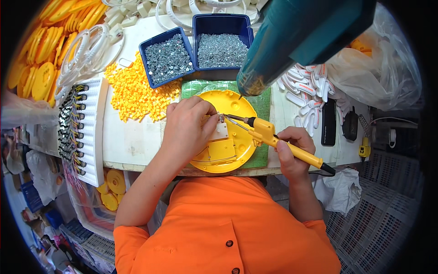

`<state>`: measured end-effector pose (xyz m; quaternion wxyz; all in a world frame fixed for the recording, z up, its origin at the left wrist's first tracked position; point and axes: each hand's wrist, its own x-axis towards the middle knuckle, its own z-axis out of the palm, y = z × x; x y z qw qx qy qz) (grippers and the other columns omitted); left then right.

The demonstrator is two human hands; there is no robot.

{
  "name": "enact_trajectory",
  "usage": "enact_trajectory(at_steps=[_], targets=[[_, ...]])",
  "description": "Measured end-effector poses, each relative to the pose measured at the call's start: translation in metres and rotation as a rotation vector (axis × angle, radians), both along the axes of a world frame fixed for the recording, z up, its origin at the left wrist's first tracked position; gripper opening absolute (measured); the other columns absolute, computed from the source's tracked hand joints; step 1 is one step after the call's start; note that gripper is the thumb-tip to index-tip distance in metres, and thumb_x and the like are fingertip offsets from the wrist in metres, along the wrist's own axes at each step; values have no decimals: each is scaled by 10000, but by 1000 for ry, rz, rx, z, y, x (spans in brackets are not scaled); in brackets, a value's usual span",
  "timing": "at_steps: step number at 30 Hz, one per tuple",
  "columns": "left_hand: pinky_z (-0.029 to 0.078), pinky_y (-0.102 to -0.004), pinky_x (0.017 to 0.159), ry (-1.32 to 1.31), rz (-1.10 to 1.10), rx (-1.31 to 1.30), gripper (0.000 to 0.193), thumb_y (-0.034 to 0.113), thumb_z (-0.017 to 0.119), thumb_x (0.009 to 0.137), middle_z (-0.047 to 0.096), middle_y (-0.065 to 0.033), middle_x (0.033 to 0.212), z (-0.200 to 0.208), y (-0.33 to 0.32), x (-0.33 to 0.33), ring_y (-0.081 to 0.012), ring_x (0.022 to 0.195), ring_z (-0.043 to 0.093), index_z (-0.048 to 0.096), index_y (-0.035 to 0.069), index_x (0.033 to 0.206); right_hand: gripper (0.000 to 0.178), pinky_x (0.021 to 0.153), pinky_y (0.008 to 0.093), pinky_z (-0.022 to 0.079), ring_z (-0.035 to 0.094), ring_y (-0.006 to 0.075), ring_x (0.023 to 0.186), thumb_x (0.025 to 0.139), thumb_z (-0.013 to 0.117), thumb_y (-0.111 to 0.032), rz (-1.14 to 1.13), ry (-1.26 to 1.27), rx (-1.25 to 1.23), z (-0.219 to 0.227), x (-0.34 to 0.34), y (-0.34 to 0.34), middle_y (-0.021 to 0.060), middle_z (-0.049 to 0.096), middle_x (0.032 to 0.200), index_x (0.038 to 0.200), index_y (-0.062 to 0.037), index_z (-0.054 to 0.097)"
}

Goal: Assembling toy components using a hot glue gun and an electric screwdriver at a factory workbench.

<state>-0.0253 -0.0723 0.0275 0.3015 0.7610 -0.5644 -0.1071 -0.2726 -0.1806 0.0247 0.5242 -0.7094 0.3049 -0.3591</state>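
A yellow soldering iron (264, 131) with a black cable end is gripped in my right hand (295, 148). Its metal tip points left, to a small metal part beside the white plate (219, 132) inside a round yellow housing (242, 148). Thumb and fingers of my left hand (189, 121) close together at that same spot; whatever they pinch is hidden. A thin wire runs along the housing's near side, by a rectangular yellow cover (221, 150). Under the housing lies a green mat (261, 157).
Over the housing hangs a teal power screwdriver (273, 50), its bit pointing down. Two blue bins of screws (222, 50) stand behind, beside a heap of small yellow pieces (132, 86). A white foam tray (93, 132) with wired parts is left; white handles (310, 91) lie right.
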Motion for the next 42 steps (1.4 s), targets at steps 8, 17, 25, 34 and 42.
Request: enact_trajectory(at_steps=[8,17,25,34,42], targets=[[422,-404,836,6,0,-10,110,145,750,849,664,-52,881,-2,0,1,-261,890,639,680,60,847,299,630,222,479,581,82,670,876,645,-74,53,16,16,4,-1,-2,45,616,811,1153,39,632],[428,-399,820,3,-3,-15,102,138,754,842,674,-42,872,-2,-1,1,-259,886,651,686,62,847,297,590,234,463,573,78,642,854,685,-87,50,31,-47,2,1,-3,42,636,730,1125,34,693],[423,-399,822,0,-1,-8,103,138,755,845,674,-41,876,-1,0,1,-254,897,650,684,63,846,288,602,242,476,588,91,653,849,687,-87,79,49,-88,6,3,-5,57,657,753,1110,34,700],[419,-398,828,-1,-1,19,105,141,754,844,669,-40,878,-1,-1,1,-253,904,647,683,64,841,353,619,226,464,561,84,658,864,645,-95,45,11,-5,4,-4,-5,38,606,792,1180,63,636],[416,-398,835,9,5,18,101,142,752,844,669,-43,883,-2,0,1,-250,914,644,686,65,842,343,623,221,462,557,78,662,876,645,-99,59,26,-13,4,-4,-4,32,596,790,1178,62,637]])
